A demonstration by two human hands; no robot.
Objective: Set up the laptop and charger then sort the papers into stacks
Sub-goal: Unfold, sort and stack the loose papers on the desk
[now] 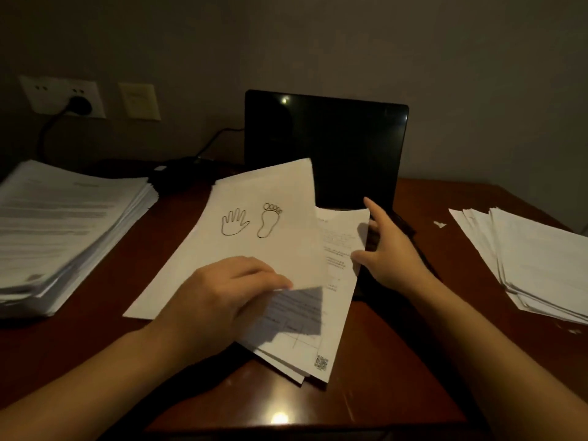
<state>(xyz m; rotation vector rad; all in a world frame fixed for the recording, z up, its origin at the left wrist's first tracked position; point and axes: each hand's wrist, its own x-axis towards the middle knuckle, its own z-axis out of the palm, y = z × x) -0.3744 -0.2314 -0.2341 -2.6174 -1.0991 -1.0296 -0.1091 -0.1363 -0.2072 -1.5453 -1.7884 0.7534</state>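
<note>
Papers sit mid-desk in front of the open, dark-screened laptop: a loose, skewed pile, top sheet bare except hand and foot outlines, printed forms below. Setup looks done, charger plug in the wall, so we're in sorting. Left hand pinches the top sheet's near edge; right hand, fingers straight, steadies the pile's side. Next: peel that sheet off without dragging the rest, then pick tall left stack or fanned right stack.
</note>
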